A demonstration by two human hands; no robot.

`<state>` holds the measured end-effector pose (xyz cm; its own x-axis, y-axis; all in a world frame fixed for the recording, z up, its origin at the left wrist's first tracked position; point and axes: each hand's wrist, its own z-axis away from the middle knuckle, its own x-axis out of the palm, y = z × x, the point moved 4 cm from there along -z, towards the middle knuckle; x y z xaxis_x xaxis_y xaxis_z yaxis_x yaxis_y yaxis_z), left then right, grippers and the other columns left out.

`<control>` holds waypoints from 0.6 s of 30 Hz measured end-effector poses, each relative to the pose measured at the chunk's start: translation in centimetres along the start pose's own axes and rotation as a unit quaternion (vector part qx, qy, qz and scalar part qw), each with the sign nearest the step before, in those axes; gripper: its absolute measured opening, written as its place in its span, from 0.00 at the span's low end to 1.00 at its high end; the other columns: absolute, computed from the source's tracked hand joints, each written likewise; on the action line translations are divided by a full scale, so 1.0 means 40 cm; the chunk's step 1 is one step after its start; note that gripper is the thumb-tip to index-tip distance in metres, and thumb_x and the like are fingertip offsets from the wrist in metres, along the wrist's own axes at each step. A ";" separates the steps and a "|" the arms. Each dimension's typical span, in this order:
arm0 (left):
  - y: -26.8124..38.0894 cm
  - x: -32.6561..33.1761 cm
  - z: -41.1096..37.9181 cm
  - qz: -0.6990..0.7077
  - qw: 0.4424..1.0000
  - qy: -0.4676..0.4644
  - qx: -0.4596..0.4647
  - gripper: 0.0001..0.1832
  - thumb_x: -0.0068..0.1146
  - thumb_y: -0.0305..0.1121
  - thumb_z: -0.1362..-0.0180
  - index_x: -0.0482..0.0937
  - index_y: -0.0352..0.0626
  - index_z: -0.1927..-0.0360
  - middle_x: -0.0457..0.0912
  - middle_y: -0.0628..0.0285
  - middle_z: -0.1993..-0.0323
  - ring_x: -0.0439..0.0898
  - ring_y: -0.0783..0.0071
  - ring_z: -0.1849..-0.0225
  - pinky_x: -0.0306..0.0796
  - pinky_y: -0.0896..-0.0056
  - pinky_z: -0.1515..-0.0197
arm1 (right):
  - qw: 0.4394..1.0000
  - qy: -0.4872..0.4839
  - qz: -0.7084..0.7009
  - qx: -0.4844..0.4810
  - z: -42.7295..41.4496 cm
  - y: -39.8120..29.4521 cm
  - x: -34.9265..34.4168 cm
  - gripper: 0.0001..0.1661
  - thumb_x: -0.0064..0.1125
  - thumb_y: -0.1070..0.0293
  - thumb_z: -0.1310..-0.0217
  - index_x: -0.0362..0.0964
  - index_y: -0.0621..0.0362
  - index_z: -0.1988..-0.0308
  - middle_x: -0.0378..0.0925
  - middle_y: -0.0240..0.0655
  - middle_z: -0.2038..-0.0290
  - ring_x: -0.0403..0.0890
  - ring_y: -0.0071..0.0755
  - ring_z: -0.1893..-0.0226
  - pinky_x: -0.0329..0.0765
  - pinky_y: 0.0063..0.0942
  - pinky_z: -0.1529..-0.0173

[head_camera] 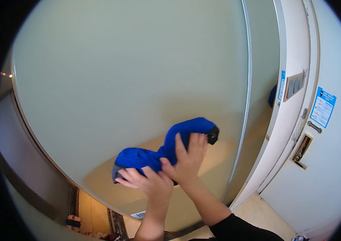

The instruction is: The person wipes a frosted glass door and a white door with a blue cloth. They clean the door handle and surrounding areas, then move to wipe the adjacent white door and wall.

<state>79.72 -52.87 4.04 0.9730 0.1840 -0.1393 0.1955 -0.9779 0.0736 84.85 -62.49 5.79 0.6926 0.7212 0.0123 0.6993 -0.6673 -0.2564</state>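
Note:
Both hands press a bunched blue cloth [140, 156] with black and grey parts against a large frosted glass panel [128, 75]. My left hand [152, 182] lies spread over the grey-edged lower left end of the cloth. Up and to the right, my right hand [188, 159] rests with its fingers extended on the folded part that ends in a black piece. The two hands almost meet at the thumbs. Parts of the cloth under the palms are hidden.
To the right stands a white door [333, 156] with a brass handle plate [302, 151], a knob latch and a blue-edged notice [323, 107]. A metal strip [249, 75] borders the panel. Slippers [73, 223] lie on the floor at lower left.

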 end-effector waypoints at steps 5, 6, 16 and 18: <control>0.194 0.089 0.058 0.021 0.999 -0.044 0.022 0.33 0.54 0.40 0.47 0.57 0.31 0.43 0.53 0.34 0.40 0.49 0.27 0.38 0.38 0.18 0.44 | 0.998 -0.012 0.043 0.036 0.003 0.222 -0.058 0.43 0.45 0.36 0.46 0.65 0.61 0.44 0.56 0.62 0.40 0.55 0.71 0.40 0.53 0.62 0.41; 0.223 0.100 0.078 0.022 0.997 -0.067 0.026 0.32 0.53 0.40 0.48 0.59 0.30 0.44 0.54 0.33 0.41 0.49 0.25 0.39 0.38 0.17 0.45 | 0.998 -0.027 0.047 0.037 0.011 0.256 -0.071 0.43 0.42 0.37 0.43 0.62 0.63 0.42 0.53 0.62 0.38 0.53 0.70 0.38 0.51 0.61 0.40; 0.342 0.160 0.354 0.020 0.987 -0.152 0.044 0.28 0.58 0.48 0.51 0.67 0.31 0.60 0.59 0.32 0.49 0.57 0.24 0.48 0.41 0.13 0.49 | 0.983 -0.164 0.043 0.068 0.331 0.485 -0.103 0.41 0.41 0.44 0.43 0.55 0.67 0.41 0.48 0.68 0.38 0.50 0.77 0.39 0.51 0.63 0.40; 0.320 0.164 0.454 0.009 0.986 -0.158 0.055 0.28 0.59 0.49 0.51 0.67 0.33 0.61 0.61 0.34 0.51 0.59 0.27 0.49 0.42 0.14 0.48 | 0.965 -0.236 0.066 0.097 0.448 0.497 -0.107 0.42 0.38 0.47 0.40 0.47 0.70 0.37 0.44 0.70 0.37 0.47 0.76 0.37 0.47 0.64 0.38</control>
<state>86.37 -65.95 -13.86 0.8860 0.1432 -0.4410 0.1470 -0.9888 -0.0258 92.61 -75.50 -16.69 0.5841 0.6674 -0.4620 0.5332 -0.7446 -0.4016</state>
